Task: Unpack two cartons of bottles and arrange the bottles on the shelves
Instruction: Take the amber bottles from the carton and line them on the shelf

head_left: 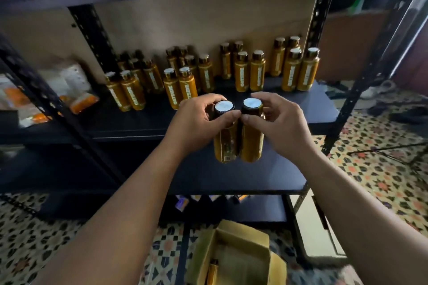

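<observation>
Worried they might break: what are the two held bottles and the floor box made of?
The left bottle and right bottle: glossy amber, glass or plastic, unclear; dark caps with reflective tops. The carton: matte brown cardboard, folded flaps.

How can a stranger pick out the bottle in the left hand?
Find the dark shelf holding rows of gold bottles. In front of it, each hand holds one bottle; take the bottle in the left hand. Only it shows a barcode near its base.

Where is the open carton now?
In the head view, the open carton sits on the patterned floor at bottom centre, just in front of the shelf unit, with one bottle visible inside.
</observation>
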Tool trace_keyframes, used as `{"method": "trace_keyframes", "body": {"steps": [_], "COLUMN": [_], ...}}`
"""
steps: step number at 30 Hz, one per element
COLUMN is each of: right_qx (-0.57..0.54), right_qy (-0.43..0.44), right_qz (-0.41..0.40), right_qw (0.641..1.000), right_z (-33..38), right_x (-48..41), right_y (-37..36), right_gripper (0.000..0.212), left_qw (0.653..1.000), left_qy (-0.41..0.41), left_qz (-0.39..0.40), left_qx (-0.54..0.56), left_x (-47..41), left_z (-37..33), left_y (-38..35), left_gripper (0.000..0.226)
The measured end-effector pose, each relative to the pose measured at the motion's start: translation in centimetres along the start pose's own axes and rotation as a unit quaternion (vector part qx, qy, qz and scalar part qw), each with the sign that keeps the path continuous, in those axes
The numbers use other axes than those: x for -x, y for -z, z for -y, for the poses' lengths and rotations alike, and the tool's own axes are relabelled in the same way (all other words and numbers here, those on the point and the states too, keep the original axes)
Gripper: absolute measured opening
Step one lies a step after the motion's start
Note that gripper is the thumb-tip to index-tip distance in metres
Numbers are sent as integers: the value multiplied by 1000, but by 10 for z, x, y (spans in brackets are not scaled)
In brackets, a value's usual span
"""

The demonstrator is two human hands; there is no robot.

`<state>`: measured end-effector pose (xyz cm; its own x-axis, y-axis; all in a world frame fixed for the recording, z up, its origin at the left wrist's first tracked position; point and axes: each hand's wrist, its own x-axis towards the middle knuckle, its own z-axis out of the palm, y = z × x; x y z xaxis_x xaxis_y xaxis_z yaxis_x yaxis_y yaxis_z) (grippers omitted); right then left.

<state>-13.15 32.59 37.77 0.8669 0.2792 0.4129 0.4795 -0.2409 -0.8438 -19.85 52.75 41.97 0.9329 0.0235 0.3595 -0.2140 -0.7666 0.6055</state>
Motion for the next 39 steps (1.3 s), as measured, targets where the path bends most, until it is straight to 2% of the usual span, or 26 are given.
{"method": "trace_keyframes", "body": {"steps": [7, 14, 17, 27, 33, 39], "right_qx": [16, 49, 70, 80, 100, 102], "right_qy": [-13, -45, -70, -128, -116, -106], "right_qz": [29, 0, -14, -41, -30, -2], "right_qw": [999, 998, 995, 988, 988, 989], "right_z": [14, 10, 1, -40, -61, -74], "right_x": [-33, -83, -103, -129, -151, -169], "right_y": [-16, -60, -73, -79, -73, -62], "right_gripper": [53, 50, 52, 41, 44, 42], "left_qw": [1000, 1000, 1000, 996, 993, 985], "left_qy": [14, 7, 11, 61, 92, 125], "left_qz": [-15, -2, 9, 59, 75, 105], "left_qx": [-21, -18, -7, 20, 25, 52], "left_x": [-22, -68, -88, -142, -162, -178], "left_z": [14, 65, 84, 117, 123, 123], "left_y": [24, 38, 31, -13, -23, -29], "left_gripper": [57, 51, 38, 34, 48, 37]}}
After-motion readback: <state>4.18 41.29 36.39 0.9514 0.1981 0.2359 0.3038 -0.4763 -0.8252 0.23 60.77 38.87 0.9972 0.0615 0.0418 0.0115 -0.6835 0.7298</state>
